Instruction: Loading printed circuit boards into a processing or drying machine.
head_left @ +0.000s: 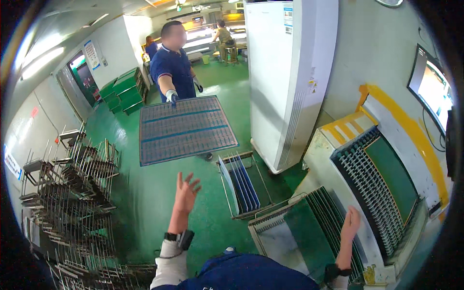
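Note:
My left hand (pixel 186 194) is raised over the floor with its fingers spread, holding nothing. Beyond it, a person in dark blue with gloves grips the far edge of a large grey circuit-board panel (pixel 186 137) with two blue stripes. A gap shows between that panel and my left fingertips. My right hand (pixel 350 224) hovers with fingers stretched out and nothing visible in it. It is nearest to a rack (pixel 325 203) of upright dark green panels and to a machine's roller conveyor (pixel 372 186), where a green panel (pixel 394 176) lies.
A small wire rack (pixel 244 188) with blue and white boards stands ahead. Behind it rises a tall white cabinet unit (pixel 275 82). Many metal racks (pixel 72 193) crowd the left side. Green crates (pixel 128 89) are stacked farther back. A screen (pixel 432 87) hangs at right.

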The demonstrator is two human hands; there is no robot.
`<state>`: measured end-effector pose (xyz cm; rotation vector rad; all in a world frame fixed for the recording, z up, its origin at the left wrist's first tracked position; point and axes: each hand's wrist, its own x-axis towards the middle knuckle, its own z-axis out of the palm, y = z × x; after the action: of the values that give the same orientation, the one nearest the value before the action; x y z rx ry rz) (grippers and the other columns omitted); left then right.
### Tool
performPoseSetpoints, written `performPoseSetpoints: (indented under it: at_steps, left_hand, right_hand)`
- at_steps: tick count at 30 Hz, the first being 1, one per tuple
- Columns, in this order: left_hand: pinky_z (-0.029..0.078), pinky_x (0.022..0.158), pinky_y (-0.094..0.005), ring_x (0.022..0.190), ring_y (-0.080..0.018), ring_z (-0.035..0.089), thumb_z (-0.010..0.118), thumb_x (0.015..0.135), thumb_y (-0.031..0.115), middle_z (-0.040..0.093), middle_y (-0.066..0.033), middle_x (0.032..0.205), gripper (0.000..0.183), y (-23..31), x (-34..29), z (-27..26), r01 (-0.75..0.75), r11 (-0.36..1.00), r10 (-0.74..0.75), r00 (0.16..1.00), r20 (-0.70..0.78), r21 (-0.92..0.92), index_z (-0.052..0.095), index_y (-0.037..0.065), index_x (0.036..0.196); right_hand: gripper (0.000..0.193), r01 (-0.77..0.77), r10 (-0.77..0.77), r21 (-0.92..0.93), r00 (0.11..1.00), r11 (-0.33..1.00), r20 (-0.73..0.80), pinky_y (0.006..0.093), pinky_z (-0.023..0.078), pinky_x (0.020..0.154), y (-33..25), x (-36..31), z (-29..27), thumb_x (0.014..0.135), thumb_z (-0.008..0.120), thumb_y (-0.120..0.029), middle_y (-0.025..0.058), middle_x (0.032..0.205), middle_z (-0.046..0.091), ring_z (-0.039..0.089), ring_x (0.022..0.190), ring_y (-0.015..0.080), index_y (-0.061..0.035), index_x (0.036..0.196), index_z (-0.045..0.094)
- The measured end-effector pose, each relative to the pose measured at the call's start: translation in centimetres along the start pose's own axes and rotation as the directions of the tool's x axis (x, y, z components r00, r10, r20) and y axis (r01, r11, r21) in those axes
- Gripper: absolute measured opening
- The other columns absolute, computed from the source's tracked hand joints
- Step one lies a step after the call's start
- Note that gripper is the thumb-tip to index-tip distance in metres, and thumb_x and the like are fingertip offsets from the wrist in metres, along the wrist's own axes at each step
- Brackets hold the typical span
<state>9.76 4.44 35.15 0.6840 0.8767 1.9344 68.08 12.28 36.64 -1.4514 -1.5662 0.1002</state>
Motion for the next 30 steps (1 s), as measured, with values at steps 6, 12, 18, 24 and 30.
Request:
performPoseSetpoints:
  at_steps: [6,12,18,24,30]
  left_hand:
    - [0.043,0.089,-0.0385,0.103,-0.0225,0.051,0.059,0.088,0.029,0.049,-0.0102,0.117,0.042,2.6,5.7,0.1,-0.017,0.978,-0.042,0.960,-0.275,-0.209,0.044,0.005,0.119]
    - [0.044,0.085,-0.0365,0.103,-0.0219,0.053,0.060,0.086,0.014,0.054,-0.0092,0.114,0.031,-0.3,1.3,2.1,0.155,0.952,-0.223,0.942,-0.251,-0.264,0.048,0.006,0.114]
    - [0.043,0.091,-0.0404,0.108,-0.0253,0.051,0.056,0.088,0.012,0.055,-0.0095,0.113,0.029,-0.3,-2.8,3.8,0.299,0.872,-0.375,0.917,-0.136,-0.387,0.050,0.003,0.114]
    - [0.044,0.077,-0.0377,0.096,-0.0229,0.054,0.064,0.082,0.021,0.057,-0.0077,0.108,0.036,-1.8,-5.6,4.7,0.547,0.815,-0.567,0.821,-0.069,-0.192,0.053,0.005,0.112]
    - [0.046,0.066,-0.0339,0.092,-0.0212,0.055,0.067,0.079,0.023,0.056,-0.0082,0.113,0.048,-2.9,-7.6,9.5,0.636,0.764,-0.624,0.772,0.122,-0.113,0.050,0.005,0.120]
  right_hand:
    - [0.016,-0.166,0.165,0.001,0.979,0.986,0.118,0.0321,0.043,0.080,-3.4,-3.7,0.8,0.087,0.052,-0.008,0.0106,0.095,0.063,0.056,0.091,0.0232,-0.0004,0.098,0.062]
    - [0.019,-0.187,0.142,0.200,0.965,0.962,0.218,0.0263,0.047,0.072,-4.3,-6.8,3.1,0.089,0.051,-0.010,0.0111,0.092,0.064,0.061,0.081,0.0171,0.0026,0.098,0.061]
    - [0.029,-0.702,0.217,0.440,0.637,0.560,0.740,0.0294,0.048,0.076,-11.7,-8.8,6.6,0.088,0.055,-0.018,0.0100,0.098,0.064,0.061,0.085,0.0183,-0.0009,0.111,0.057]
    - [0.048,-0.899,-0.158,0.426,0.408,0.102,0.899,0.0375,0.048,0.081,-19.3,-8.6,9.1,0.088,0.057,-0.029,0.0185,0.111,0.057,0.059,0.093,0.0252,0.0013,0.123,0.044]
    - [0.035,-0.842,0.179,0.477,0.443,-0.254,0.878,0.0406,0.050,0.076,-18.6,-10.4,7.3,0.089,0.053,-0.017,0.0169,0.111,0.056,0.059,0.091,0.0296,0.0004,0.119,0.046]
